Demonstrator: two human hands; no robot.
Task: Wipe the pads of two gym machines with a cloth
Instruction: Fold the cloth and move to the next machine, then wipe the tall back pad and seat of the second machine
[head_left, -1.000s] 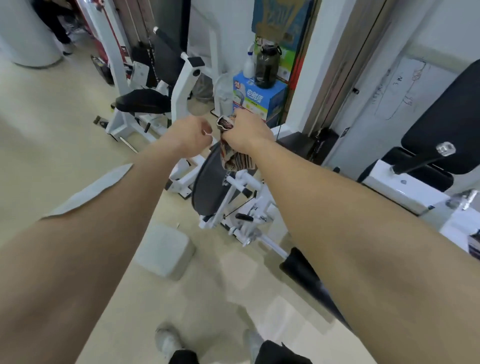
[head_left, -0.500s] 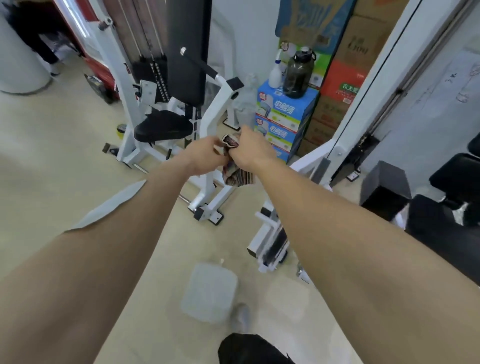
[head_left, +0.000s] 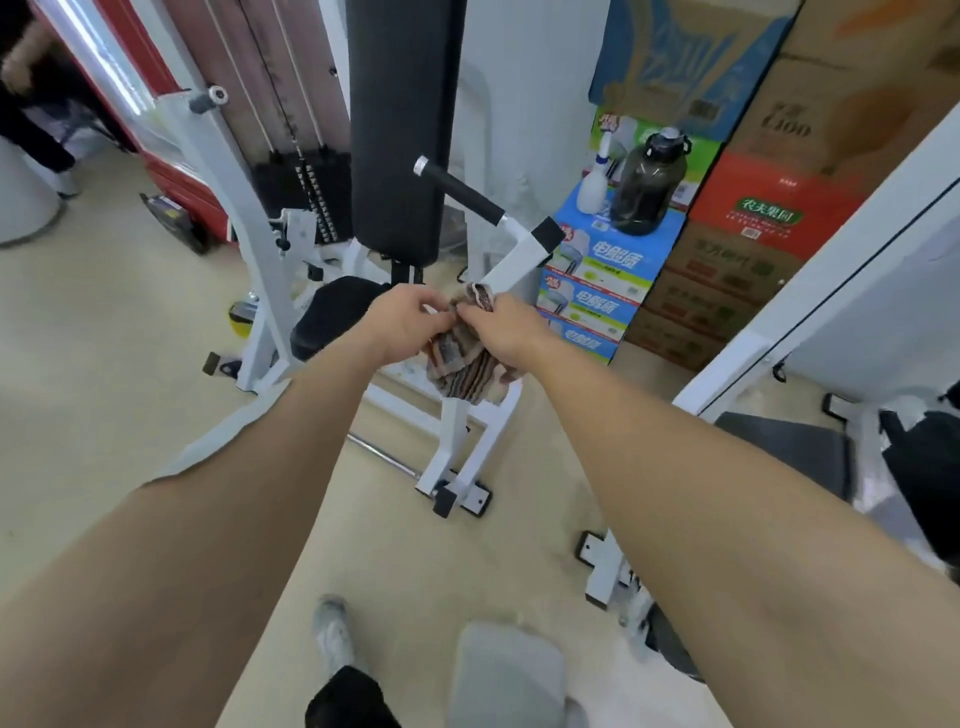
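A striped brown cloth hangs bunched between my two hands in the middle of the view. My left hand pinches its upper edge from the left. My right hand grips its top from the right. Straight ahead stands a white gym machine with a tall black back pad and a black seat pad below it, partly hidden by my left hand. A black-gripped handle juts from the machine's white arm just above my hands. Both hands are held in front of the seat, not touching either pad.
Stacked cartons with a spray bottle and a dark jug on top stand at the right wall. Another white machine frame slants across the right. A grey block lies on the floor by my shoe. A person stands far left.
I have walked closer to the white machine, whose back pad and seat now loom larger. My hands stay together on the cloth, which hangs lower and more spread.
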